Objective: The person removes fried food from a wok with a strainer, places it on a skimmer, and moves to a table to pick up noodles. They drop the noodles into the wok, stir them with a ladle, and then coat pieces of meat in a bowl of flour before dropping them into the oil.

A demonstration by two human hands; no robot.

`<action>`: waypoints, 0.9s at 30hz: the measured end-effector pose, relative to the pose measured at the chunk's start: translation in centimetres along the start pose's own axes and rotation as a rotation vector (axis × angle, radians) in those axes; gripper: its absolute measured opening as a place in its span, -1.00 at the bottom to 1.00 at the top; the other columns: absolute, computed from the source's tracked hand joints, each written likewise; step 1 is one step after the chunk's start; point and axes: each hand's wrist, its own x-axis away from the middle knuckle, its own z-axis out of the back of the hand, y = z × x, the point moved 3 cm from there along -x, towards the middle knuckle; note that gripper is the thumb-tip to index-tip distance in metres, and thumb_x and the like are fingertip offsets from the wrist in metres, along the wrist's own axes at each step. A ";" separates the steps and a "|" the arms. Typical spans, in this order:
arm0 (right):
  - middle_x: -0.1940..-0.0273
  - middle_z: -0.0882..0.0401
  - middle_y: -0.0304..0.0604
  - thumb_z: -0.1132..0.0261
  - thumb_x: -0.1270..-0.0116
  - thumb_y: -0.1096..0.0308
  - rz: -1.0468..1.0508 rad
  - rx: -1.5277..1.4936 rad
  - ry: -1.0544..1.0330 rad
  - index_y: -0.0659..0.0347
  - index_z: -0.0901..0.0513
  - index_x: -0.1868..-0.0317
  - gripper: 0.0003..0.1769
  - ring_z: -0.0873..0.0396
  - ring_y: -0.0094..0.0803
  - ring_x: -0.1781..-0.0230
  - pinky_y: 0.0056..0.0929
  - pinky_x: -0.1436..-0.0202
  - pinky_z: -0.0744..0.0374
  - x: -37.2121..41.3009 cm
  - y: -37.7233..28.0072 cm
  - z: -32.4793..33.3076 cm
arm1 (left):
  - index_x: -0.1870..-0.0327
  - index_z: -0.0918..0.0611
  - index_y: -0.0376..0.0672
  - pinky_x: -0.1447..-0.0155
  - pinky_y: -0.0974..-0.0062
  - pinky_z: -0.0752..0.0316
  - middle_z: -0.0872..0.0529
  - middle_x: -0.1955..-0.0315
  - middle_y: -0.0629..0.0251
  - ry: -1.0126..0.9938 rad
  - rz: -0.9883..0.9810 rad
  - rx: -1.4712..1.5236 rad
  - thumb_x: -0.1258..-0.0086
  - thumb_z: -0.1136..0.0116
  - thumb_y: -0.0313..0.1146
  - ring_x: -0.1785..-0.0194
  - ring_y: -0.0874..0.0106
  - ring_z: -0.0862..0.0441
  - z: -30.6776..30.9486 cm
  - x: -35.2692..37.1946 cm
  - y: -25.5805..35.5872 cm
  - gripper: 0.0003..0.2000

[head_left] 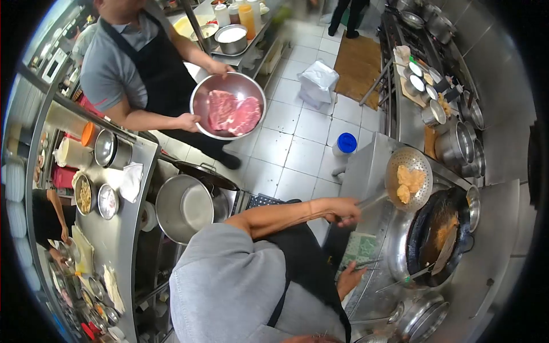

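Note:
My left hand (343, 211) grips the handle of a perforated skimmer (422, 163). Golden fried pieces (408, 183) lie in its bowl, raised beside a dark wok (414, 243). Brown oil fills the wok, with another fried piece (445, 230) and a flat spatula (444, 251) in it. Lower down, my right hand (350, 280) has its fingers curled around thin metal rods (369, 264), close to a green and white packet (360, 248) on the steel counter. What kind of utensil the rods belong to I cannot tell.
A co-worker (140, 68) across the aisle holds a steel bowl (197, 103) of raw meat (226, 111). A large pot (163, 208) stands behind me. Pots and bowls (454, 143) line the far counter. On the tiled floor are a white bag (318, 80) and a blue-lidded container (345, 144).

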 end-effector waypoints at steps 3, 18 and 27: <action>-0.13 -0.34 0.42 -0.06 -0.39 -0.06 0.025 0.044 -0.001 0.45 -0.09 -0.38 -0.18 -0.40 0.25 -0.10 -0.08 -0.13 -0.40 -0.3 -0.6 1.0 | 0.17 -0.37 -0.21 0.73 0.59 -0.25 -0.39 0.67 0.36 -0.017 -0.037 0.064 -0.21 -0.08 -0.48 0.71 0.59 -0.35 -1.0 4.9 0.1 -0.79; -0.25 -0.20 0.41 -0.07 -0.40 0.03 0.179 0.054 -0.057 0.30 -0.06 -0.42 -0.25 -0.19 0.24 -0.30 -0.05 -0.33 -0.23 -2.5 -3.9 3.1 | 0.16 -0.36 -0.15 0.70 0.65 -0.24 -0.37 0.63 0.41 0.251 0.081 0.260 -0.24 -0.10 -0.49 0.68 0.63 -0.35 0.2 16.6 -9.0 -0.79; -0.23 -0.23 0.37 -0.12 -0.37 0.06 0.235 -0.010 -0.063 0.26 -0.06 -0.42 -0.25 -0.20 0.26 -0.27 -0.04 -0.31 -0.26 -3.8 -3.5 2.1 | 0.11 -0.41 -0.14 0.70 0.71 -0.21 -0.40 0.57 0.43 0.463 0.083 0.457 -0.25 -0.09 -0.51 0.66 0.67 -0.33 1.0 25.9 -13.5 -0.78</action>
